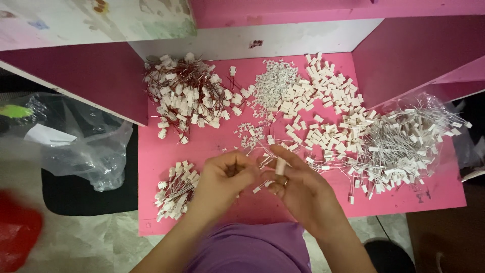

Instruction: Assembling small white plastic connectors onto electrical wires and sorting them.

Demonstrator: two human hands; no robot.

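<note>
Both hands pinching tiny stuff – left hand [226, 174] a thin white wire, right hand [289, 178] a small white plastic connector [280, 166] – easy to fumble into the pink counter's [212, 144] loose piles.

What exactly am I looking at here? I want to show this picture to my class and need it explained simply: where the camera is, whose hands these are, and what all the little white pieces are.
The one camera sits on a person's head and looks down at their own bare hands over a pink table. The left hand and right hand meet in the middle, pinching a small white plastic piece with thin wires. Around them lie sorted heaps: white pieces with dark red wires, loose white blocks, white-wired pieces, and a small finished-looking bundle. A clear plastic bag lies to the left.
</note>
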